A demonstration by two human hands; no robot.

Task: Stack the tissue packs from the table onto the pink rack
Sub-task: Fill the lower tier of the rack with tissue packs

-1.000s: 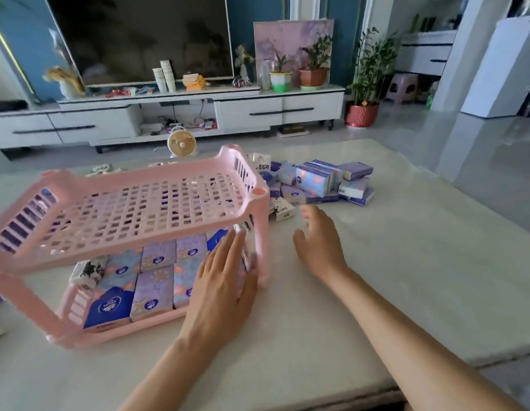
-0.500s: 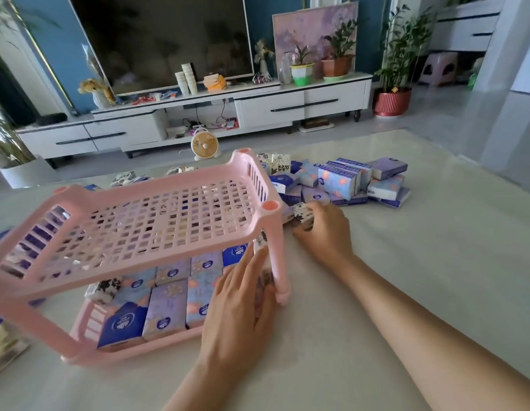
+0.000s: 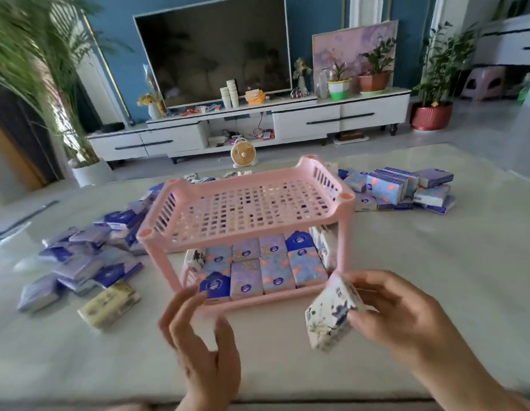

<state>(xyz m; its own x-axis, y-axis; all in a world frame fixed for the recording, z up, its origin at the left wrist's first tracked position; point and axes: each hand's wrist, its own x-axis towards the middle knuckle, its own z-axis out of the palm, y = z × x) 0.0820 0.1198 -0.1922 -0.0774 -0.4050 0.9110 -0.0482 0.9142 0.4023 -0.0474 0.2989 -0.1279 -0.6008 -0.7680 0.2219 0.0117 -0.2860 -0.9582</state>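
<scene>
A pink two-tier rack [image 3: 243, 232] stands in the middle of the pale table [image 3: 435, 277]. Its lower shelf holds several blue and purple tissue packs [image 3: 262, 266]; no pack lies on its perforated top shelf. My right hand [image 3: 397, 312] grips a white tissue pack with a dark floral print [image 3: 332, 314] just in front of the rack's right front leg. My left hand [image 3: 198, 336] hovers in front of the rack's lower edge, fingers loosely spread, holding nothing. Loose packs lie heaped left [image 3: 88, 256] and back right [image 3: 406, 188] of the rack.
A yellowish pack [image 3: 109, 304] lies near the left heap. Beyond the table are a white TV cabinet [image 3: 257, 126] with a dark screen, a small fan [image 3: 243, 152] on the floor, and potted plants on both sides.
My right hand has picked up the floral pack from beside the rack and brought it toward me. My left hand has come off the rack's front leg. The view has shifted left.
</scene>
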